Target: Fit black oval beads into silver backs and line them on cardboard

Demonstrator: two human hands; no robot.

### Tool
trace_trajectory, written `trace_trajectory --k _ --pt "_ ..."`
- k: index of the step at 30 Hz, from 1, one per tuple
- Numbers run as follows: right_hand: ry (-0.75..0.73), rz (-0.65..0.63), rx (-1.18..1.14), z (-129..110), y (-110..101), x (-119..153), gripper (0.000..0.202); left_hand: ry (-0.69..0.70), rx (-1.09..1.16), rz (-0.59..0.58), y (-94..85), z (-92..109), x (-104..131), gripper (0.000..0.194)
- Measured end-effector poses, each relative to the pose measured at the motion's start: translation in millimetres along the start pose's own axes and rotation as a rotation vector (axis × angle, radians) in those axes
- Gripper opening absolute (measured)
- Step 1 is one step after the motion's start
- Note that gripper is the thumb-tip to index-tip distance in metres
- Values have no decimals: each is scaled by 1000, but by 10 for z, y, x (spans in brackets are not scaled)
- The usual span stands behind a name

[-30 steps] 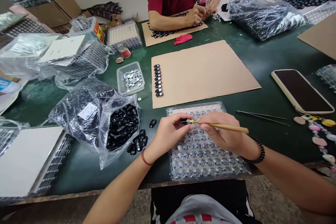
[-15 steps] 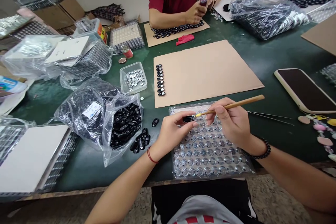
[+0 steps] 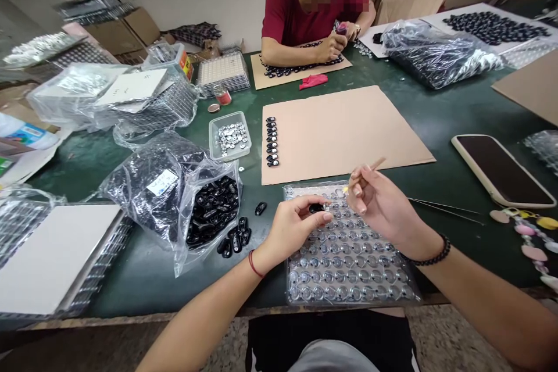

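Observation:
My left hand pinches a small glossy black oval piece with a shiny bit at its right end. Close by on the right, my right hand grips a thin wooden stick with a yellow tip, now a little apart from the piece. Both hands are above a clear plastic-covered sheet with rows of round grey studs. Beyond it, several black pieces line the left edge of a cardboard sheet. Loose black pieces lie left of my left hand, beside an open plastic bag full of them.
A clear tub holds small metal discs. Behind it are a small jar and its lid. At right lie a phone, tweezers and a bead string. Across the table, a person works over black pieces.
My right hand has turned and drawn the stick's tip back from the black piece. My left hand keeps hold of the piece. The view has tilted up slightly.

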State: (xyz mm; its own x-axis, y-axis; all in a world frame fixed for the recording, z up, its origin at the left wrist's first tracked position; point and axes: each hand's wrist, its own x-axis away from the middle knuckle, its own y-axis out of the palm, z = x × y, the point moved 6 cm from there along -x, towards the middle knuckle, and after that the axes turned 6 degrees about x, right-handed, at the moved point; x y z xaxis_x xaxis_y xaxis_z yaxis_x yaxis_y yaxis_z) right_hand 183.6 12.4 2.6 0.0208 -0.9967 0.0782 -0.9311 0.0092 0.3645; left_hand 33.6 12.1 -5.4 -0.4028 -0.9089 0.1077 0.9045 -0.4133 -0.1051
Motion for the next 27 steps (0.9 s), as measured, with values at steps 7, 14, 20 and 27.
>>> trace_trajectory --k 7,14,20,27 --pt "212 9 -259 82 -13 -23 19 326 -582 492 -920 631 -154 30" --pt "234 31 -305 92 -68 -10 17 183 -1283 604 -1884 1064 -632 26" --pt "96 64 -111 -11 -70 -4 20 303 -688 449 -966 722 -211 30" --pt "-478 25 500 -247 79 201 17 63 -268 -102 -13 48 85 27"
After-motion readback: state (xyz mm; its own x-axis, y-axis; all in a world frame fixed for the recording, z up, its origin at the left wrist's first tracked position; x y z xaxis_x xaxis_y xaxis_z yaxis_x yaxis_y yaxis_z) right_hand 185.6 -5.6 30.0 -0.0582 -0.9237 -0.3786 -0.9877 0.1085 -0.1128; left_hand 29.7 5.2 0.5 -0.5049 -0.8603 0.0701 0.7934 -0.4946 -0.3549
